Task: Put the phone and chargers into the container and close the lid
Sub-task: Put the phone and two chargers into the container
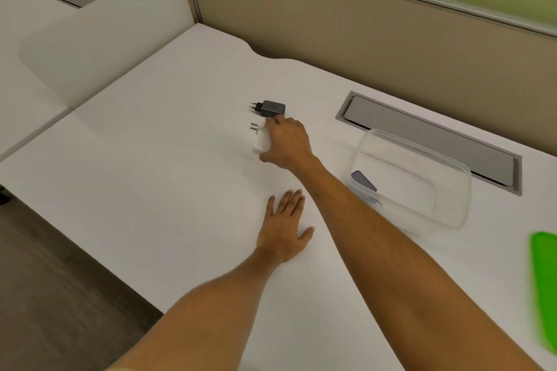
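A white charger point(259, 137) lies on the white desk, prongs pointing left, and my right hand point(287, 141) has its fingers closed around it. Just behind it sits a black charger point(269, 108), untouched. My left hand point(284, 226) rests flat on the desk nearer to me, fingers spread and holding nothing. To the right stands a clear plastic container point(422, 159) without its lid, and a dark phone point(363, 181) leans inside at its left end. A green lid point(545, 286) lies at the right edge of the view, partly cut off.
A grey cable-tray flap point(428, 135) is set into the desk point(150, 144) behind the container. A tan partition wall runs along the back. A white divider panel point(99, 29) stands at the left, and the desk's front edge drops to the floor at lower left.
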`<control>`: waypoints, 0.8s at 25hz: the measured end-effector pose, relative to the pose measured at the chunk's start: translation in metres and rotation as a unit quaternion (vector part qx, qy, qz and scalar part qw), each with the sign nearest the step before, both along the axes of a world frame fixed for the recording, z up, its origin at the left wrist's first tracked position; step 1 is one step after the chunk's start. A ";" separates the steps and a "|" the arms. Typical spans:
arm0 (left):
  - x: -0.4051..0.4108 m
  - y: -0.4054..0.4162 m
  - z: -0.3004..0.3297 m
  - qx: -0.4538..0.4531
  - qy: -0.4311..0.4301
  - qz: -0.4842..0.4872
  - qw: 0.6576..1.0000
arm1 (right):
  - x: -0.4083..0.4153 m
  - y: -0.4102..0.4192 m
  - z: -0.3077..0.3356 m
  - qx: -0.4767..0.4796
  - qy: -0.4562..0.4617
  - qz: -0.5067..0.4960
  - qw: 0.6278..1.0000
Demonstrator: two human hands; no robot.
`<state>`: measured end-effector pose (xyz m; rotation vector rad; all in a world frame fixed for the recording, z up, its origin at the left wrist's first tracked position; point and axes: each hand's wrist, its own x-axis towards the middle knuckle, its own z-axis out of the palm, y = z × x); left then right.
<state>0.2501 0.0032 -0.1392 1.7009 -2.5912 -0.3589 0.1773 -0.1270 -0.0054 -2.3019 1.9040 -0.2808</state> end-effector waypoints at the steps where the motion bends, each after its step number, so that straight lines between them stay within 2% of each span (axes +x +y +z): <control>1: -0.001 0.000 0.001 -0.003 0.003 -0.011 1.000 | -0.016 0.000 0.005 0.001 0.001 -0.023 1.000; 10: -0.001 0.001 0.004 -0.006 0.008 -0.030 1.000 | -0.158 0.029 0.037 0.012 0.019 -0.227 0.974; 15: -0.002 0.002 0.004 -0.008 0.008 -0.029 1.000 | -0.217 0.062 0.033 0.087 0.020 -0.312 0.946; 20: -0.002 0.002 0.004 -0.006 0.013 -0.027 1.000 | -0.243 0.094 0.011 0.184 0.057 -0.333 0.923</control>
